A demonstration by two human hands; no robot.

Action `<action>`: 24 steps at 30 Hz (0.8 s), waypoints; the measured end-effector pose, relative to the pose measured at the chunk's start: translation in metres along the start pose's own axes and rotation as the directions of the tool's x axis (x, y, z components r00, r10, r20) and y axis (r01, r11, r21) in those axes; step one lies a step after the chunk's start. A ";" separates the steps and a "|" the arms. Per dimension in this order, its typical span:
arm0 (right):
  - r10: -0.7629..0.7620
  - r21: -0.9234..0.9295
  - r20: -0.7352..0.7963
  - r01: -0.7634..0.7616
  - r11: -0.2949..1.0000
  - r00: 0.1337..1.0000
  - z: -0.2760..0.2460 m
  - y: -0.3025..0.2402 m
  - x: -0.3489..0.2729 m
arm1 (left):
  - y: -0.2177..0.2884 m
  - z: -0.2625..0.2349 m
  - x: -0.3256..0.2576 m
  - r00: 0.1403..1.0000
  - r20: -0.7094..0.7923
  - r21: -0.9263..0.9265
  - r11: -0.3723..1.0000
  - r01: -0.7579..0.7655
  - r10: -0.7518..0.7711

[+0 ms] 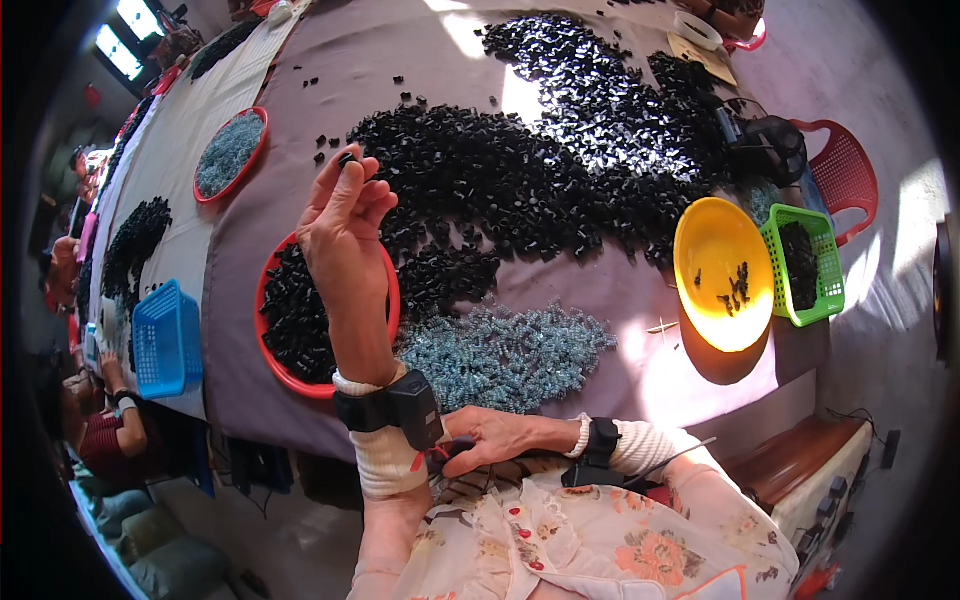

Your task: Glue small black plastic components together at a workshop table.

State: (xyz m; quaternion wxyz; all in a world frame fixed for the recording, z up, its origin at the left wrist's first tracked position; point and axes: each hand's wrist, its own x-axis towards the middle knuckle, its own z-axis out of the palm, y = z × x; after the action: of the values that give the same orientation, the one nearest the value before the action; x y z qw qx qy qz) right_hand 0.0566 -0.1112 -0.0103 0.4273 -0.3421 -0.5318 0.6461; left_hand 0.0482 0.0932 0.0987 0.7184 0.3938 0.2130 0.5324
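Observation:
My left hand is raised over the red basin's right side, thumb and fingertips pinched on a small black plastic piece. Under it, the red basin holds a heap of like black pieces. My right hand lies low by my left wrist, at the table's near edge. Its fingers are curled around something dark with a bit of red, partly hidden, which I cannot make out. Just beyond that hand, a pile of small bluish metal springs lies on the cloth. A large heap of black pieces spreads behind it.
To the right stand a tilted yellow bowl with few black pieces and a green basket. A red basin of springs and a blue basket are at left. A red chair stands right; another person sits far left.

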 end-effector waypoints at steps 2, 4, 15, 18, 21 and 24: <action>0.021 -0.078 0.081 -0.014 0.997 0.996 -0.002 0.002 0.001 | 0.000 -0.001 -0.001 1.000 0.007 0.000 1.000 0.000 0.000; 0.011 -0.096 0.063 -0.005 0.995 0.998 -0.006 0.001 0.001 | -0.002 -0.001 -0.001 1.000 0.001 -0.001 1.000 0.003 -0.003; 0.044 -0.063 -0.023 -0.046 0.997 0.999 -0.004 0.001 -0.006 | -0.006 -0.002 0.000 1.000 0.011 -0.030 0.999 0.014 -0.014; 0.073 0.002 0.084 -0.073 0.997 0.994 0.000 0.004 -0.004 | -0.006 -0.004 -0.005 1.000 0.017 -0.026 0.999 0.023 -0.023; 0.130 -0.094 0.120 -0.120 0.988 0.984 -0.001 0.004 -0.001 | -0.006 -0.007 -0.004 0.999 0.020 -0.029 0.999 0.037 -0.036; 0.117 -0.034 0.089 -0.114 0.993 0.989 -0.004 0.001 -0.002 | -0.005 -0.009 -0.006 0.999 0.015 -0.026 0.999 0.043 -0.042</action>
State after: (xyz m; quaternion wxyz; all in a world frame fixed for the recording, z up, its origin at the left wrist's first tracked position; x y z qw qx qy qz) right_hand 0.0609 -0.1119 -0.0116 0.3597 -0.3486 -0.5392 0.6770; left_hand 0.0426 0.0901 0.0892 0.7363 0.3836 0.2089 0.5169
